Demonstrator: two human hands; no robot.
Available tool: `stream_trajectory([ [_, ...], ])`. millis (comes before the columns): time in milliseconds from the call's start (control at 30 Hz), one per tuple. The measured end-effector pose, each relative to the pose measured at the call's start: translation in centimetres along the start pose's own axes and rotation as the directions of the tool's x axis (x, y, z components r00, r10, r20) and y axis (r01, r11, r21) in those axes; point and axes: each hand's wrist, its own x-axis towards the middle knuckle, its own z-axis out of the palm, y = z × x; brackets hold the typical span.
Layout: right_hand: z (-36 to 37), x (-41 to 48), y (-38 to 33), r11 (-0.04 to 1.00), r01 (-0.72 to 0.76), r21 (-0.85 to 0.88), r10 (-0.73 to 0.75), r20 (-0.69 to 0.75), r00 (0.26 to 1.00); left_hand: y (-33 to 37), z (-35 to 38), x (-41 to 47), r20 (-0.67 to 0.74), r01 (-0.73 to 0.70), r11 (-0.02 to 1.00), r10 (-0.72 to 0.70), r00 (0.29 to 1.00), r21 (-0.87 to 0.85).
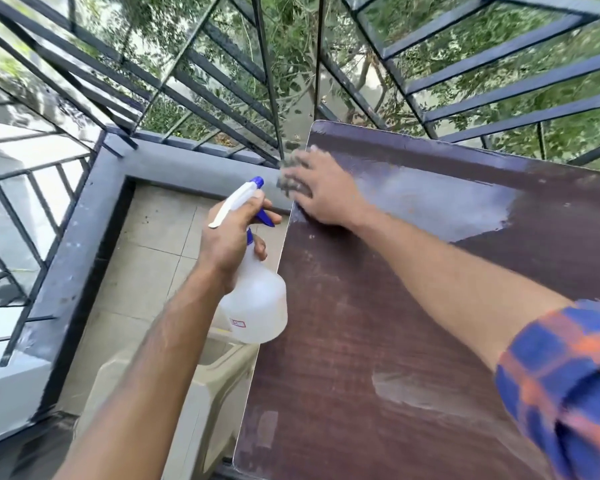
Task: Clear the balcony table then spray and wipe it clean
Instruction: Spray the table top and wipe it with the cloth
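The wiping step is in hand. The table [413, 323] is already cleared: nothing stands on its dark brown top. A wet, shiny band runs across the far part of the top, from about 12 o'clock toward 2 o'clock, while the near part looks dull and streaked, so judge the wipe as partly done.

Your right hand [321, 190] lies flat on the far left corner of the table, at about 11 o'clock, fingers spread and pressed down on a grey cloth [288, 178]. The cloth is blurred, and only its edge shows beyond the fingertips, overhanging the table edge. The right arm reaches forward and to the left across the top, its checked sleeve [561, 382] rolled above the elbow.

Your left hand [231, 237] is closed around the neck of the spray bottle [257, 306], held upright just beside the left edge of the table at about 9 o'clock, over the tiled floor [146, 258]. The nozzle points away from you and to the right. Whether a finger rests on the trigger cannot be told.

Next, draw the cloth back toward 6 o'clock over the dull area, keeping flat pressure. Spray again first if that area reads dry.
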Motion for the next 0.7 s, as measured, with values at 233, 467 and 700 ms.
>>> stream_trajectory([
  [233,-0.6,-4.7,3.4,0.997,-0.046,-0.062,0.044,-0.036,0.998,0.2,-0.1,1.1,0.005,0.002,1.000,-0.002,1.000,0.004],
  [467,-2.3,6.2,4.3,0.945,-0.318,-0.075,0.316,-0.041,0.948,0.6,-0.4,1.0,-0.015,-0.022,1.000,0.022,1.000,0.017],
  [700,2.8,-6.6,-5.9,0.998,-0.055,0.043,0.056,-0.019,0.998,-0.3,-1.2,-1.1,0.029,-0.015,0.999,0.014,0.999,0.042],
])
